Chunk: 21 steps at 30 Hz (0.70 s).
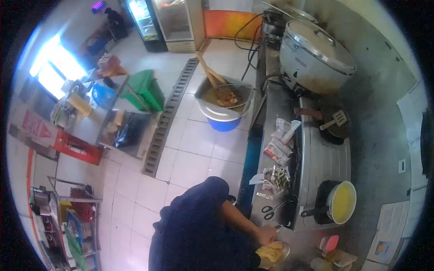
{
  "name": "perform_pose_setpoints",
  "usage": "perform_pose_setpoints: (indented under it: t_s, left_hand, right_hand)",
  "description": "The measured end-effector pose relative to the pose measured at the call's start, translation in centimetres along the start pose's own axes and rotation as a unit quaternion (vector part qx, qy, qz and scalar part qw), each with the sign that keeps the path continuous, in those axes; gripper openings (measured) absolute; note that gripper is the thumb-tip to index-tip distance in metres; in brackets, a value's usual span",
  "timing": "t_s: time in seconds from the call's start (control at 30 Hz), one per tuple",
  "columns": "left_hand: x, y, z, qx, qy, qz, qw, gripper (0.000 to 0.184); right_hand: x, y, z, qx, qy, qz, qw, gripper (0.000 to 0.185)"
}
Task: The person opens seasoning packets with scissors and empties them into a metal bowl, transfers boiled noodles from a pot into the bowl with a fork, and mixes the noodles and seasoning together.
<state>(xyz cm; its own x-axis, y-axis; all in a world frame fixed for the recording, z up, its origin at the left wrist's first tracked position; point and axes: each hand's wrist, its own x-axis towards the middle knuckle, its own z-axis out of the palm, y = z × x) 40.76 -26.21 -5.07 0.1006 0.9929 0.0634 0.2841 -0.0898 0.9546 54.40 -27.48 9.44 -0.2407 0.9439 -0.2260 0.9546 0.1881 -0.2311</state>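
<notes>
My left hand (266,235), at the end of a bare forearm, is curled at the upper edge of a round metal bowl (285,254). Yellow, shredded-looking food (270,251) fills the bowl. What the fingers hold, if anything, is hidden. Black-handled scissors (268,212) lie on the steel counter just above this hand. My right hand does not show; dark cloth (203,226) covers the lower middle of the view.
A pan of yellow liquid (342,202) sits on the stove at right. Beyond are packets (277,151), a spatula (333,120) on a dark pan, and a large lidded cooker (316,58). A bucket (224,123) bearing a pot with wooden paddles stands on the floor.
</notes>
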Motion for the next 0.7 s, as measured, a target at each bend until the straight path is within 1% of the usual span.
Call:
perform_pose_setpoints:
  t_s: [0.03, 0.07, 0.13, 0.17, 0.23, 0.27, 0.33, 0.37, 0.43, 0.47, 0.53, 0.57, 0.63, 0.67, 0.7]
  left_hand:
    - [0.2, 0.7, -0.3, -0.019, -0.047, -0.030, 0.998, 0.018]
    - [0.5, 1.1, -0.8, -0.021, -0.042, -0.029, 0.998, 0.018]
    - [0.3, 3.9, -3.9, -0.073, -0.144, -0.023, 0.987, 0.020]
    - [0.2, 1.6, -1.7, -0.071, -0.142, -0.023, 0.987, 0.020]
    - [0.5, -2.8, 2.5, -0.009, -0.085, 0.014, 0.996, 0.023]
    - [0.7, -1.7, 1.2, -0.008, -0.083, 0.015, 0.996, 0.023]
    - [0.7, 2.3, -2.0, -0.005, -0.156, -0.077, 0.985, 0.014]
    - [0.7, 2.2, -2.6, -0.002, -0.152, -0.081, 0.985, 0.014]
    - [0.4, 2.9, -2.7, -0.017, -0.184, -0.026, 0.983, 0.014]
    - [0.4, 3.0, -3.0, -0.017, -0.185, -0.025, 0.982, 0.014]
    - [0.7, 4.6, -4.7, -0.010, -0.216, -0.092, 0.972, 0.017]
    - [0.5, 3.9, -4.1, -0.010, -0.214, -0.095, 0.972, 0.017]
    - [0.3, 1.6, -1.8, 0.048, -0.156, -0.014, 0.987, 0.021]
    - [0.4, 0.4, -0.7, 0.047, -0.157, -0.015, 0.986, 0.021]
    - [0.6, -0.6, 0.4, 0.064, -0.143, -0.048, 0.986, 0.023]
  right_hand:
    - [0.4, -0.2, -0.1, 0.001, -0.004, -0.002, 1.000, 0.028]
    - [0.6, -0.3, -0.2, 0.001, -0.005, -0.004, 1.000, 0.028]
    - [0.9, -0.6, -0.3, 0.002, -0.012, -0.012, 1.000, 0.029]
    - [0.9, 0.0, 0.2, 0.004, -0.014, -0.012, 1.000, 0.029]
    - [1.0, -0.3, 0.0, 0.009, -0.021, -0.013, 1.000, 0.029]
    - [1.3, -0.4, -0.1, 0.010, -0.022, -0.013, 1.000, 0.029]
    - [1.5, -0.4, -0.2, 0.010, -0.027, -0.014, 0.999, 0.029]
    - [1.7, -0.5, -0.1, 0.012, -0.028, -0.017, 0.999, 0.029]
    - [1.7, -0.7, -0.5, 0.017, -0.036, -0.011, 0.999, 0.030]
    - [1.7, -0.7, -0.4, 0.016, -0.037, -0.009, 0.999, 0.030]
    - [1.5, -0.6, -0.8, 0.021, -0.042, 0.000, 0.999, 0.030]
    - [1.2, -0.5, -0.9, 0.023, -0.044, 0.005, 0.999, 0.030]
    - [0.6, 0.0, -1.3, 0.028, -0.049, 0.018, 0.998, 0.031]
    - [0.3, 0.2, -1.5, 0.031, -0.050, 0.026, 0.998, 0.031]
    - [-0.3, 0.8, -1.9, 0.035, -0.052, 0.041, 0.997, 0.031]
